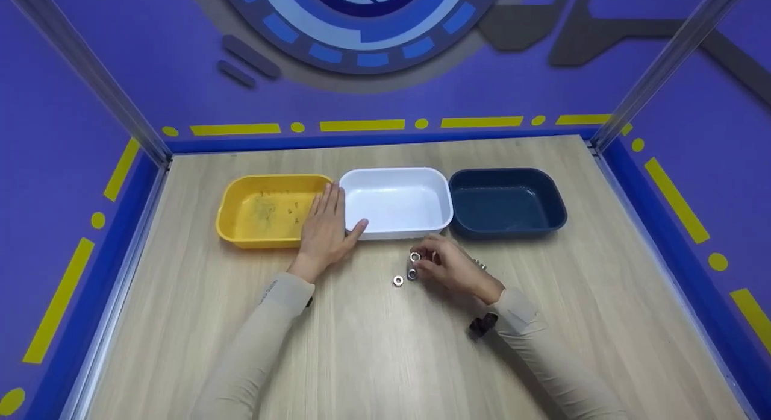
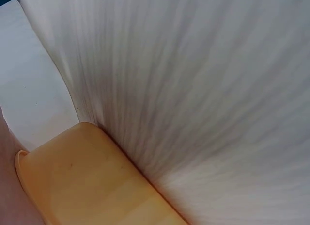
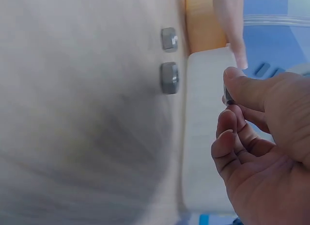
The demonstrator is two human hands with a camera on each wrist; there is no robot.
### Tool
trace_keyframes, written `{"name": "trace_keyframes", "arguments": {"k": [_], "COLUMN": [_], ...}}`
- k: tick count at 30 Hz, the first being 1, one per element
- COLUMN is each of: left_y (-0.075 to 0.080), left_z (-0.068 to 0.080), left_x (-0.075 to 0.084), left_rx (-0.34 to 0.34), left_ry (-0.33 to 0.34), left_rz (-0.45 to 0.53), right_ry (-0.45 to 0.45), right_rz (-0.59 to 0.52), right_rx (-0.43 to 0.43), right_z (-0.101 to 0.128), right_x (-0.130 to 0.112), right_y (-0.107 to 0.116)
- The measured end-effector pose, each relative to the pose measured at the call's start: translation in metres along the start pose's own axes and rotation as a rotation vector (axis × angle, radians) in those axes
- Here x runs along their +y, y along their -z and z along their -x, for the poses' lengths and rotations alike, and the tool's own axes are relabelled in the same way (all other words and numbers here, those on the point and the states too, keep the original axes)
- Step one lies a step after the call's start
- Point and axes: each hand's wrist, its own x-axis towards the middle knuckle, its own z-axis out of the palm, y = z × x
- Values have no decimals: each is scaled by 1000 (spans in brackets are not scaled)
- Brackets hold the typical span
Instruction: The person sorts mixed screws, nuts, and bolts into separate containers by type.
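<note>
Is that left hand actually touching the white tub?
Touching. The head view shows the left hand lying flat, its thumb pressed against the white tub's near wall.

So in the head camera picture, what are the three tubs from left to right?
Yellow plastic tub → white plastic tub → dark blue plastic tub. The left hand lies flat where yellow meets white.
</note>
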Motion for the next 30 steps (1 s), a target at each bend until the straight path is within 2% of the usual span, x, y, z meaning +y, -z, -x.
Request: {"name": "trace_keyframes", "arguments": {"k": [9, 30], "left_y": [-1, -2], "left_z": [0, -2], "left_x": [0, 0], "left_rx": [11, -28], "left_ry": [-1, 21], "left_rz": [-8, -21], "right_ry": [117, 134], "right_rz": [0, 38], "right_rx": [24, 46], "right_z": [-19, -60], "right_x": [-14, -33], "right_y": [11, 35]}}
